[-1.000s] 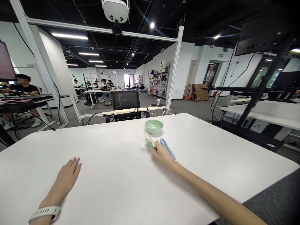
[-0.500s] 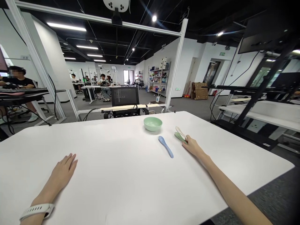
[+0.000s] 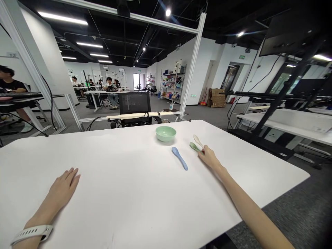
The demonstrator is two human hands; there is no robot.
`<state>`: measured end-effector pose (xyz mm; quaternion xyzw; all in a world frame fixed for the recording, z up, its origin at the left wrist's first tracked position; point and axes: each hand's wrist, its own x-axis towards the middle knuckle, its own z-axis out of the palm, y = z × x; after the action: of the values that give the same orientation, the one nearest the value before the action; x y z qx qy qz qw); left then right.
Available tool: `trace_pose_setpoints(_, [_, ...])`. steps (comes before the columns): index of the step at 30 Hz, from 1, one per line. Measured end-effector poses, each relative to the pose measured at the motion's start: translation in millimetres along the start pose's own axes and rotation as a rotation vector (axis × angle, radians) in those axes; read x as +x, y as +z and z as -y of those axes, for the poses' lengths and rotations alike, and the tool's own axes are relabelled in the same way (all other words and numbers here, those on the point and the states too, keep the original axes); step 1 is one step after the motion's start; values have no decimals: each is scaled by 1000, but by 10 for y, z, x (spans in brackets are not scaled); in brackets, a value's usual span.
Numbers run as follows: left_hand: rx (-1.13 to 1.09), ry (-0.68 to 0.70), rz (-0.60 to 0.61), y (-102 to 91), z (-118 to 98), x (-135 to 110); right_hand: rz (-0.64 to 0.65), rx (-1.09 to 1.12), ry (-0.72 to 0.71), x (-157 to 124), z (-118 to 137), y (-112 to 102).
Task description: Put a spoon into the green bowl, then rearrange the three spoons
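Observation:
My right hand (image 3: 208,156) reaches over the table, its fingers closed around the handle of a cream spoon (image 3: 197,139). A green spoon (image 3: 194,146) lies just left of it, its handle end hidden under my fingers; whether they grip it too I cannot tell. To the left of that hand a blue spoon (image 3: 179,158) lies slantwise on the tabletop. Behind the spoons stands a green bowl (image 3: 166,134), upright, with nothing visible inside. My left hand (image 3: 62,186), a pale band on its wrist, rests flat on the left side of the table and holds nothing.
The white table (image 3: 124,193) has a metal frame (image 3: 192,65) rising beyond its far edge. Past that edge stands a black office chair (image 3: 135,103). Other people sit at desks in the background, and a black stand (image 3: 275,93) is on the right.
The view has shifted slightly, so everything sits a little higher and further left. The cream spoon's bowl end has swung slightly away from the green spoon. My left hand stays flat.

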<state>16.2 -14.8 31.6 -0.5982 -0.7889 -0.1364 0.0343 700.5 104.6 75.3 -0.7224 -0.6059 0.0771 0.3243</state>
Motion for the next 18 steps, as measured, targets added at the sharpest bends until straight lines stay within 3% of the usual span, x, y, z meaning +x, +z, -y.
trace_pose_setpoints(18, [26,34,-76,87,71,30,-40,-29,45,11,-2,-18])
